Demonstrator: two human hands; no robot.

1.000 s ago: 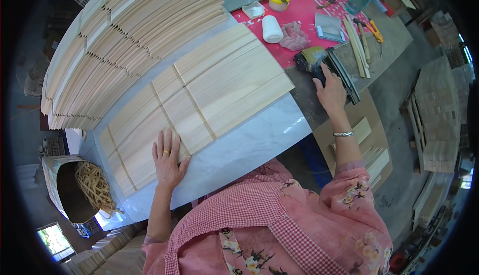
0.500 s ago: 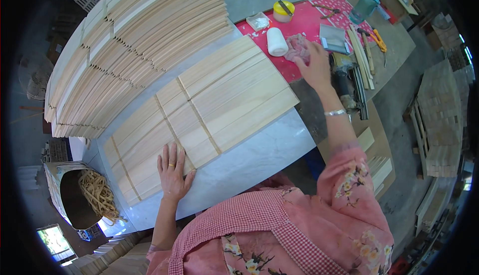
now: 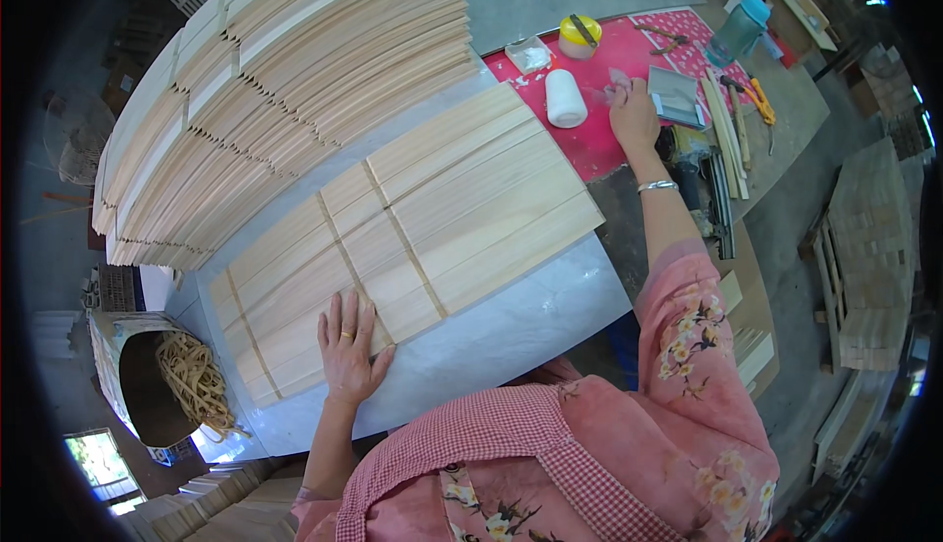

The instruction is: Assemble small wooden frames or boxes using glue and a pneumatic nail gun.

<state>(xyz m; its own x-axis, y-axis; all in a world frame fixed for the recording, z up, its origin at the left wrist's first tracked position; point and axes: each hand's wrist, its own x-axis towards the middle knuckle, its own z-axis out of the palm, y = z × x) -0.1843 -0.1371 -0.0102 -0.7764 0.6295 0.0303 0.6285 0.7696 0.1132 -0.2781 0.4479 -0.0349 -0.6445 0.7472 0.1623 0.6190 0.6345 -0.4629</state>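
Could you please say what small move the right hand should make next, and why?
Perhaps lift the pale pink cloth off the bright pink mat, since the right hand is at it and the left hand rests flat on the wooden panel.

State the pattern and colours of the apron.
The apron has a small red-and-white check, seen best in the head view.

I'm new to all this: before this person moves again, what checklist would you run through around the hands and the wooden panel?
1. Left hand resting flat on the wooden panel: ok.
2. Panel lying on the table: ok.
3. Right hand at the pink cloth: ok.
4. Cloth firmly gripped: cannot tell; the hand hides most of it.
5. Black power tool clear of the panel: ok.
6. Blue bottle clear of the panel: ok.
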